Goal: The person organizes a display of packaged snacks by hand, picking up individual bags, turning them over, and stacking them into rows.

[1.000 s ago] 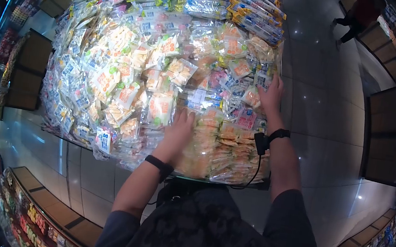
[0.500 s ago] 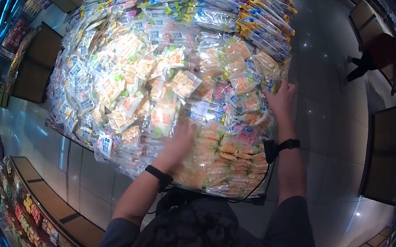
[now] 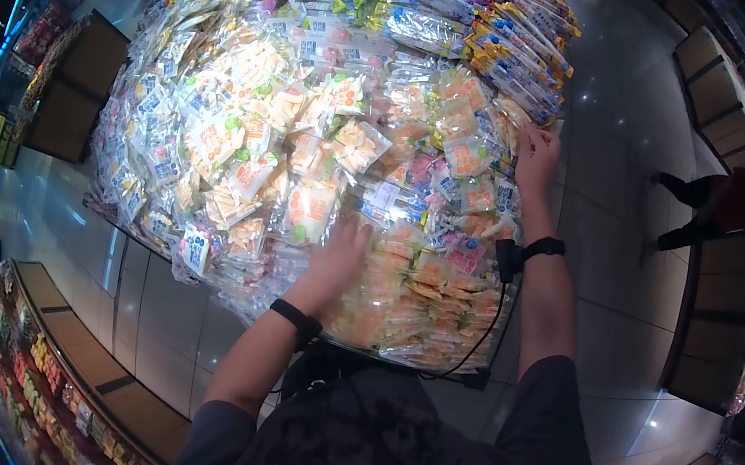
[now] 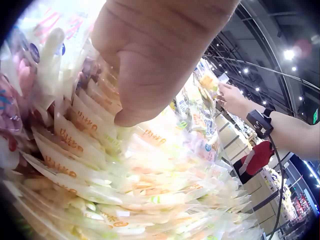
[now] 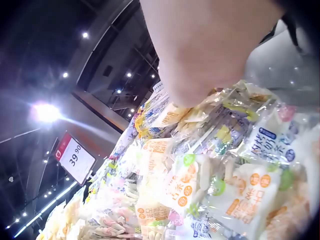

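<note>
A large heap of clear snack packets with pale sticks inside (image 3: 315, 201) fills the display. My left hand (image 3: 340, 261), slightly blurred, rests over the near middle of it. In the left wrist view its thumb (image 4: 145, 95) touches a tight row of packets with orange print (image 4: 70, 140); its other fingers are hidden. At the heap's right edge my right hand (image 3: 537, 160) has its fingers curled and pinches a snack packet (image 5: 171, 115), white with orange print. The right wrist view shows the back of that hand (image 5: 205, 60), with the fingertips hidden.
Long blue and yellow packs (image 3: 518, 54) are layered at the far side. A price sign (image 5: 76, 157) stands above the heap. A person in red (image 3: 739, 201) is on the aisle floor (image 3: 604, 263) to the right, beside other display stands (image 3: 724, 316). A cable (image 3: 493, 328) hangs from my right wrist.
My right hand has moved forward along the heap's right edge, and its fingers have curled. The left hand stays around the same spot. The person in red has come nearer along the aisle.
</note>
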A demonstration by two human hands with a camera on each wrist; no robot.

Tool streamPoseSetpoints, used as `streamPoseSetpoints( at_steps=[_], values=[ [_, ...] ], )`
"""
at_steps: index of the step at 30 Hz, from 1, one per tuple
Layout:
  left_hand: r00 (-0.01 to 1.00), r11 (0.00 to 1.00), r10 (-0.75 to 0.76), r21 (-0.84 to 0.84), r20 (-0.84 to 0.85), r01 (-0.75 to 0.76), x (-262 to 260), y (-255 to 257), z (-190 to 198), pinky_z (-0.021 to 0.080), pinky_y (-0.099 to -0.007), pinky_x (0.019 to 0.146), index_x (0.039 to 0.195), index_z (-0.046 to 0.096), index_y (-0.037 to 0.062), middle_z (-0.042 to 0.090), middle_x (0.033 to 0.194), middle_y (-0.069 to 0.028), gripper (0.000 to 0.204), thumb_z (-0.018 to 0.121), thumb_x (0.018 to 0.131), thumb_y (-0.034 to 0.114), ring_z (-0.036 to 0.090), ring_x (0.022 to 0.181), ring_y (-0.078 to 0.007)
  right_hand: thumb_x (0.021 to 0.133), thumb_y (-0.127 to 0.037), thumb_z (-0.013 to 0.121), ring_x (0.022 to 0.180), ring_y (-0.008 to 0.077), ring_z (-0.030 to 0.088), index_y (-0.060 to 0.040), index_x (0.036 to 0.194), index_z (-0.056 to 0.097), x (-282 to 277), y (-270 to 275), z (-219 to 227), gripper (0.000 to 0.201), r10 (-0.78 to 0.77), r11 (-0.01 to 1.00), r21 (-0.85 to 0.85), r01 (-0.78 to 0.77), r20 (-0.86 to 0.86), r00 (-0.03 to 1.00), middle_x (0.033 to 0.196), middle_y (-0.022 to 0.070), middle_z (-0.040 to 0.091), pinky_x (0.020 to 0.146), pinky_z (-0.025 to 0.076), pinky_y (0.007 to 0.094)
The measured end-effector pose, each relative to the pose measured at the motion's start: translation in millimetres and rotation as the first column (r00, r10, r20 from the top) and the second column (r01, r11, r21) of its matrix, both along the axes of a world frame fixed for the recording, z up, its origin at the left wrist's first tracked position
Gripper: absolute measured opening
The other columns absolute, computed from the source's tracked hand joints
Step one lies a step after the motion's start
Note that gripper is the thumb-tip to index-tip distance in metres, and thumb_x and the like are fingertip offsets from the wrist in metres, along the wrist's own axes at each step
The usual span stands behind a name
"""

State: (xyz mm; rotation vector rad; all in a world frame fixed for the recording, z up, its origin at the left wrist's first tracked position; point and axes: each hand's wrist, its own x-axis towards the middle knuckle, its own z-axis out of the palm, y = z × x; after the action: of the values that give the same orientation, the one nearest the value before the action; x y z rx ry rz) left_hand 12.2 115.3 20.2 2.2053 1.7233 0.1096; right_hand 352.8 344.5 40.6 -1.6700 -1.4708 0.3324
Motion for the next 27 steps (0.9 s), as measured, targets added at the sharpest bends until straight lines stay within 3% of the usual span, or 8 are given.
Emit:
streamPoseSetpoints(
  at_steps=[3,7,9,13,15,18,22,27],
  values=[
    [0.999,1.0,-0.011,0.008,-0.042,0.011,-0.1,-1.6,3.5,0.045,-0.0571,0.105,0.141,0.047,0.0063,0.039,0.153,-0.0231,0.052,0.055,0.089,0.006,0.034,0.145,-0.0406,0.1,-0.014,0.062,0.097,0.0256,0.064,-0.0171,0.125,0.072,-7.7,-15.0,16.6,0.027,0.064,0.979,0.194,-0.063,-0.001,0.998,0.115,0.0115,0.059,0.082,0.055,0.0334],
    [1.0,0.999,-0.007,-0.034,-0.029,0.006,1.5,1.3,5.0,0.047,-0.0556,0.104,0.14,0.047,0.0071,0.04,0.153,-0.0219,0.051,0.055,0.09,0.007,0.035,0.145,-0.0397,0.099,-0.011,0.063,0.102,0.0221,0.065,-0.0128,0.125,0.071,-26.0,-45.3,28.9,0.027,0.197,0.957,0.222,-0.184,-0.037,0.98,0.12,0.0129,0.06,0.083,0.055,0.0303],
    [1.0,1.0,0.01,-0.01,-0.029,-0.011,0.5,1.7,-1.2,0.047,-0.0554,0.104,0.14,0.048,0.0076,0.04,0.152,-0.0212,0.05,0.054,0.09,0.007,0.035,0.145,-0.0396,0.097,-0.009,0.066,0.107,0.0189,0.065,-0.0049,0.119,0.071,-42.4,-68.0,35.1,0.024,0.369,0.929,0.175,-0.327,-0.333,0.868,0.126,0.0107,0.061,0.086,0.055,0.0292],
    [0.999,1.0,-0.028,0.001,-0.019,0.028,-0.5,1.9,0.9,0.044,-0.0565,0.105,0.14,0.047,0.0071,0.04,0.152,-0.0221,0.052,0.056,0.089,0.008,0.036,0.143,-0.0409,0.094,-0.009,0.069,0.109,0.0169,0.064,0.0,0.113,0.07,-57.3,-119.0,27.5,0.021,0.377,0.923,0.067,-0.379,-0.356,0.855,0.126,0.009,0.061,0.091,0.055,0.0293],
    [0.999,1.0,-0.018,-0.01,0.031,0.018,-0.4,1.0,4.4,0.043,-0.0562,0.107,0.141,0.047,0.0063,0.041,0.151,-0.0232,0.054,0.058,0.088,0.008,0.037,0.142,-0.0422,0.09,-0.011,0.074,0.112,0.0176,0.064,0.0028,0.11,0.069,-63.2,-141.9,17.3,0.025,0.32,0.887,-0.088,-0.452,-0.589,0.742,0.125,0.0105,0.062,0.095,0.056,0.0308],
    [0.999,0.999,-0.04,0.017,0.005,0.04,-1.6,1.7,2.8,0.044,-0.055,0.107,0.14,0.047,0.0055,0.042,0.15,-0.0239,0.056,0.061,0.087,0.009,0.037,0.142,-0.0427,0.086,-0.012,0.078,0.113,0.0175,0.064,0.0041,0.11,0.069,-74.6,-171.7,7.8,0.031,0.29,0.895,-0.085,-0.437,-0.633,0.718,0.123,0.0115,0.062,0.094,0.056,0.031],
    [0.999,0.999,-0.04,0.019,-0.004,0.041,-3.7,2.7,-1.4,0.046,-0.0541,0.105,0.142,0.047,0.0064,0.041,0.15,-0.0217,0.057,0.06,0.087,0.007,0.036,0.143,-0.0417,0.083,-0.01,0.081,0.108,0.0161,0.065,0.0039,0.114,0.067,-85.0,-181.6,-12.8,0.037,0.194,0.854,-0.305,-0.421,-0.564,0.802,0.127,0.0087,0.057,0.09,0.058,0.0293],
    [0.999,0.996,-0.016,-0.086,-0.049,0.012,-0.6,2.2,10.1,0.043,-0.0479,0.11,0.145,0.045,0.0097,0.038,0.154,-0.0216,0.06,0.058,0.087,0.007,0.036,0.143,-0.0405,0.082,0.006,0.075,0.099,0.0137,0.064,-0.0018,0.123,0.063,-121.6,-169.5,-2.6,0.043,0.217,0.941,-0.07,-0.33,-0.625,0.75,0.119,0.0063,0.056,0.083,0.057,0.0251]
  ],
)
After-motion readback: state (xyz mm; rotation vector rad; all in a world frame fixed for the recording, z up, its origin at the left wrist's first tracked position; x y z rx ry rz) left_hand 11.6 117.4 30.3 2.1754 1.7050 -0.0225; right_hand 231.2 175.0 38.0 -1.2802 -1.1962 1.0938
